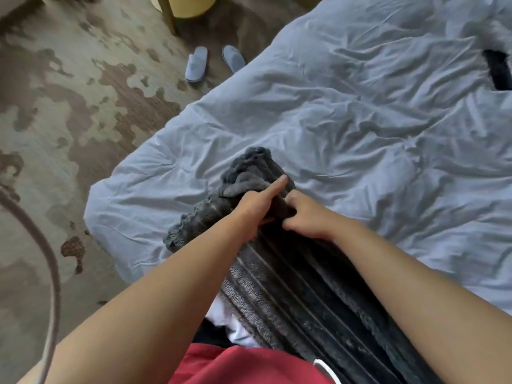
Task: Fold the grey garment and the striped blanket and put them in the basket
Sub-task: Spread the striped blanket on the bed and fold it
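Observation:
The dark grey striped blanket [291, 295] lies in a long bundle on the bed, from my body out towards the bed's corner. Its far end [249, 173] is bunched and fluffy. My left hand [257, 203] grips the blanket near that far end, with the forefinger stretched out along the fabric. My right hand [307, 217] sits right beside it, fingers curled into the blanket's folds. A grey fluffy item [498, 31] shows at the top right edge of the bed; I cannot tell whether it is the grey garment. No basket is in view.
The bed is covered by a wrinkled pale blue duvet [374, 128]. A dark object [498, 70] lies at its right edge. Two pale slippers [213, 63] stand on the patterned carpet [69, 106]. A yellow piece of furniture [188, 6] stands at the top.

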Motion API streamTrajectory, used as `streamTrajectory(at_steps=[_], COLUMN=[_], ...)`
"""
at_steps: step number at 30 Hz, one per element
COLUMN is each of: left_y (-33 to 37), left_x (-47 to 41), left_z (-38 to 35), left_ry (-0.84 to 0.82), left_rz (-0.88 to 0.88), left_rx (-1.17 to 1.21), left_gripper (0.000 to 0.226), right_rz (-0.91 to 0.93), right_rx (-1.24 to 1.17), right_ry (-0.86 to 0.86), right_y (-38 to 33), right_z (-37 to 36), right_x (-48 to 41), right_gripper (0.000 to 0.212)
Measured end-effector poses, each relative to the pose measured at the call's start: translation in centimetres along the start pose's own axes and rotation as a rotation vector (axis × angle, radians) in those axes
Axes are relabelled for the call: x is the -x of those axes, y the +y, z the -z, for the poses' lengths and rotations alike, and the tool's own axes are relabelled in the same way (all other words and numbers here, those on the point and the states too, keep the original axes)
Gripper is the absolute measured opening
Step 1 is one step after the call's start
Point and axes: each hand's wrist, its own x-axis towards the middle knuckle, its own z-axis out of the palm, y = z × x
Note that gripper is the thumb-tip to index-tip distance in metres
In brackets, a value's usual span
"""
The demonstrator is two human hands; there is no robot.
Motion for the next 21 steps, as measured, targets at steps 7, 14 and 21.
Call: streamTrajectory(at_steps=[7, 14, 21], left_y=[0.7, 2.0, 2.2], left_x=[-0.1, -0.7, -1.5], left_z=[-0.6, 0.0, -0.3], left_ry=[0.273, 0.240, 0.283], left_rz=[-0.076, -0.001, 0.062], left_rx=[0.067, 0.180, 0.450], left_gripper=[0.026, 0.032, 0.023], right_rz=[0.017, -0.211, -0.347], right_rx=[-0.010, 0.295, 0.290], right_ry=[0.339, 0.322, 0.440], right_y=[0.5, 1.1, 2.5], right_z=[-1.2, -3.7, -4.8], right_x=[0.2, 0.3, 2.7], right_gripper=[0.047, 0.067, 0.049])
